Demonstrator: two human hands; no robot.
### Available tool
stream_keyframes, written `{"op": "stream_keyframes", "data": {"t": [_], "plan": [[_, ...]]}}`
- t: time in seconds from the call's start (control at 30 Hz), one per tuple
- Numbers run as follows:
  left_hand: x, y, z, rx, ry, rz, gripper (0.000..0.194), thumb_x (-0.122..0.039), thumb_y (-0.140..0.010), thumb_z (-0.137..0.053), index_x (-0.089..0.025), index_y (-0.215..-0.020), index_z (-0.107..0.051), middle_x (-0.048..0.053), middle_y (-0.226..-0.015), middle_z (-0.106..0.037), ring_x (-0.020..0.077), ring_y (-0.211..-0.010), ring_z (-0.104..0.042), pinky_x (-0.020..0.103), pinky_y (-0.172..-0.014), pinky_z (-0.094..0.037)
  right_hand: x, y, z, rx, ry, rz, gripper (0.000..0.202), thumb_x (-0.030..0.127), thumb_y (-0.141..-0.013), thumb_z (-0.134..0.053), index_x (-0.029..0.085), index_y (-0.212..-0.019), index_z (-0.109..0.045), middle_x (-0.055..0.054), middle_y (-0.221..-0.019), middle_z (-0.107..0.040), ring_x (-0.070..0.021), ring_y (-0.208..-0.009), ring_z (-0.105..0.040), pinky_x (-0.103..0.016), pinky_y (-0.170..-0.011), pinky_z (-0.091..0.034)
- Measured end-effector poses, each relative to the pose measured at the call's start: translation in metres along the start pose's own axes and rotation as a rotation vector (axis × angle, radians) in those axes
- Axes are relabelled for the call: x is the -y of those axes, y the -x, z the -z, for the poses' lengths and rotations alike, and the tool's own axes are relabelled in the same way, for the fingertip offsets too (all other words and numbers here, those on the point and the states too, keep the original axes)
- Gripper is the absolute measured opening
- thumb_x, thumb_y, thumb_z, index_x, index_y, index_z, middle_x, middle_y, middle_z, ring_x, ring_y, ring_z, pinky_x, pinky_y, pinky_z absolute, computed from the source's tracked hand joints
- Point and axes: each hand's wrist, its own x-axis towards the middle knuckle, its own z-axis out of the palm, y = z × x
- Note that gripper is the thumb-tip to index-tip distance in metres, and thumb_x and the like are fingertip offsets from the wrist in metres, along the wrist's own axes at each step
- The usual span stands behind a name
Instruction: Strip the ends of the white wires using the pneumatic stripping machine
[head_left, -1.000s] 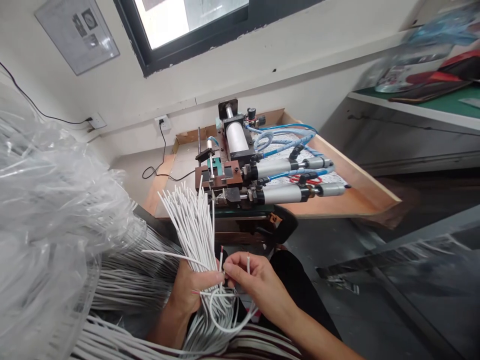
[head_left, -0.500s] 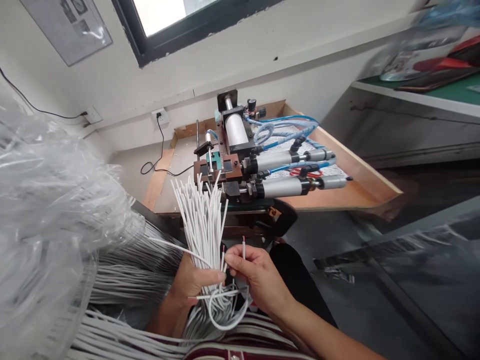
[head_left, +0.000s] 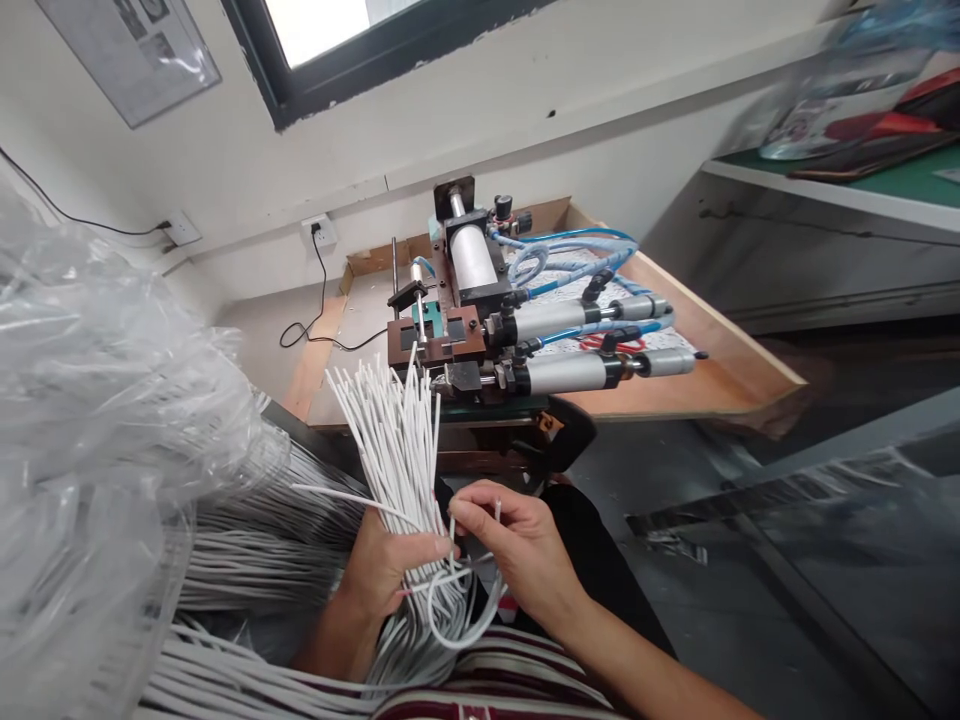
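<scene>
A thick bundle of white cables (head_left: 391,450) stands upright and fans out at its top, with my left hand (head_left: 390,560) wrapped round its lower part, thumb across the front. Just right of the bundle, my right hand (head_left: 517,545) pinches a single white cable (head_left: 452,530) between thumb and fingertips. Another cable end pokes up between the fingers of that hand. A loop of white cable (head_left: 457,640) hangs below both hands. Beyond the bundle's tips sits a pneumatic machine (head_left: 472,335) with silver cylinders and blue hoses.
More white cables (head_left: 262,560) lie at the left under clear plastic sheeting (head_left: 112,400). The machine stands in a wooden-edged tray (head_left: 720,340). To the right is a green-topped shelf (head_left: 892,185) holding a plastic container. A black power cord (head_left: 324,280) runs to a wall socket.
The bundle's top has leaned slightly left. My right hand has shifted a little to the right, and the cable loop under the hands has moved right and changed shape.
</scene>
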Motion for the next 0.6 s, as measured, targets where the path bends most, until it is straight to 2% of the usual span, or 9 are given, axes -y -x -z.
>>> {"op": "stream_keyframes", "data": {"t": [0.13, 0.3, 0.37, 0.6], "plan": [[0.003, 0.003, 0.001, 0.010, -0.010, 0.042, 0.029, -0.003, -0.046, -0.065, -0.014, -0.073, -0.062, -0.002, -0.053, -0.060, 0.0122, -0.043, -0.052, 0.023, -0.041, -0.040, -0.003, 0.000, 0.001, 0.011, 0.035, 0.043, 0.022, 0.028, -0.072, -0.056, 0.017, -0.054, -0.058, -0.001, -0.060, -0.053, -0.0140, -0.060, -0.048, -0.025, -0.056, -0.038], [0.005, 0.002, 0.004, 0.041, 0.015, 0.036, 0.025, -0.001, -0.044, -0.065, -0.012, -0.067, -0.062, -0.002, -0.051, -0.059, 0.0111, -0.043, -0.050, 0.023, -0.043, -0.040, -0.013, -0.005, 0.012, -0.056, -0.105, -0.124, 0.023, 0.033, -0.071, -0.059, 0.016, -0.056, -0.054, 0.002, -0.054, -0.049, -0.0084, -0.046, -0.036, -0.022, -0.045, -0.029], [0.004, 0.002, 0.003, 0.042, 0.018, 0.040, 0.025, -0.001, -0.046, -0.064, -0.012, -0.068, -0.062, -0.002, -0.050, -0.059, 0.0112, -0.043, -0.050, 0.023, -0.043, -0.039, -0.014, -0.006, 0.015, -0.082, -0.125, -0.142, 0.023, 0.033, -0.072, -0.059, 0.016, -0.058, -0.054, 0.003, -0.053, -0.048, -0.0071, -0.044, -0.034, -0.021, -0.044, -0.026], [0.001, 0.002, -0.003, 0.028, 0.020, 0.056, 0.019, -0.006, -0.046, -0.067, -0.011, -0.063, -0.061, 0.001, -0.053, -0.062, 0.0151, -0.049, -0.057, 0.024, -0.046, -0.042, -0.005, 0.002, 0.003, -0.012, -0.083, -0.009, 0.020, 0.030, -0.072, -0.058, 0.016, -0.057, -0.058, 0.000, -0.060, -0.051, -0.0124, -0.055, -0.047, -0.025, -0.055, -0.038]]}}
